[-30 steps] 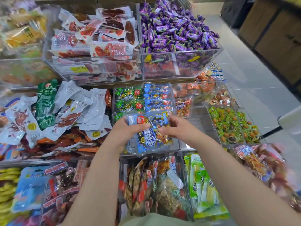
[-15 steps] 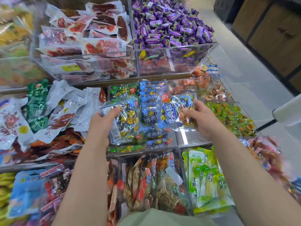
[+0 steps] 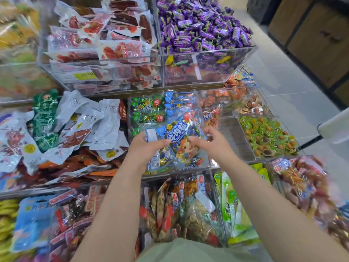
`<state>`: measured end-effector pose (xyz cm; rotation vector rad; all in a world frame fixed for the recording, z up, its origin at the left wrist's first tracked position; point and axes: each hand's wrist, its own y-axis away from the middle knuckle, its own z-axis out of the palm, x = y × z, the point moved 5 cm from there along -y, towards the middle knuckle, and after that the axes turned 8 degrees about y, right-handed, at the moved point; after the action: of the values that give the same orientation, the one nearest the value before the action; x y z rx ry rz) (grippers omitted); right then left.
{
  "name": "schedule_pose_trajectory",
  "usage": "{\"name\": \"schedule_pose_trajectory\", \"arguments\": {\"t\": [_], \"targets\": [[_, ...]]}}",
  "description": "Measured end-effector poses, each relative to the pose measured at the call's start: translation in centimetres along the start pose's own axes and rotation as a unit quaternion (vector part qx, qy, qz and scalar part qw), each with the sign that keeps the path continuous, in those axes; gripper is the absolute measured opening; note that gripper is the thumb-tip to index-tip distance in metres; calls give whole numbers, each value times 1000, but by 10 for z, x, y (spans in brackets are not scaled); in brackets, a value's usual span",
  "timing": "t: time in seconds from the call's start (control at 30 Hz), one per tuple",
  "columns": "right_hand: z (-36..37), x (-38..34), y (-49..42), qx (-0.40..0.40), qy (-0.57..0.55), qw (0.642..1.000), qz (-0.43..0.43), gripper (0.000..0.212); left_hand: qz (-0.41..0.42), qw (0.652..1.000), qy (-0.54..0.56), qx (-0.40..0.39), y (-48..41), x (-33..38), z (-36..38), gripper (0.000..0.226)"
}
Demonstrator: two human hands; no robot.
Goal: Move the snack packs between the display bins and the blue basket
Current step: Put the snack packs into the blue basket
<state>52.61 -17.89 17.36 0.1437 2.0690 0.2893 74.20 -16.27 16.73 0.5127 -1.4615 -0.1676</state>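
My left hand grips a clear snack pack with its barcode side up, and a blue beef-snack pack lies over it. The thumb and fingers of my right hand curl at the blue pack's right edge. Both hands hold the packs just above the middle clear display bin, which holds rows of green packs and blue packs. I see no blue basket here.
Purple candies and red meat packs fill the upper bins. White and green pouches lie to the left, green-wrapped snacks to the right, and mixed bags below. A tiled aisle floor runs on the right.
Half a second ago my hands were apart, each holding a pack. They have come together over the middle bin, and the blue pack now lies over the other one.
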Motion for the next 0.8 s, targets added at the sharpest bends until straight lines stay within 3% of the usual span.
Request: {"name": "schedule_pose_trajectory", "arguments": {"t": [0.07,0.2,0.3,0.43,0.57,0.7,0.8], "targets": [[-12,-8,-5,-15,45,998,-28,40,13,999,-30,-29,0,3,5,50],[-14,-9,-11,-104,64,992,-40,84,54,995,-67,-50,1,15,11,31],[-25,2,-12,-49,-10,998,-30,89,81,996,-10,33,-6,26,-9,28],[-7,31,-2,-84,52,993,-69,105,128,982,40,132,-9,36,-38,26],[8,43,-2,-53,143,986,-70,100,135,981,46,133,-6,36,-35,25],[14,42,-2,-29,166,975,-143,97,134,982,46,127,-4,33,-29,23],[21,37,-3,-15,289,937,-197,77,147,981,32,120,-2,38,-27,23]]}}
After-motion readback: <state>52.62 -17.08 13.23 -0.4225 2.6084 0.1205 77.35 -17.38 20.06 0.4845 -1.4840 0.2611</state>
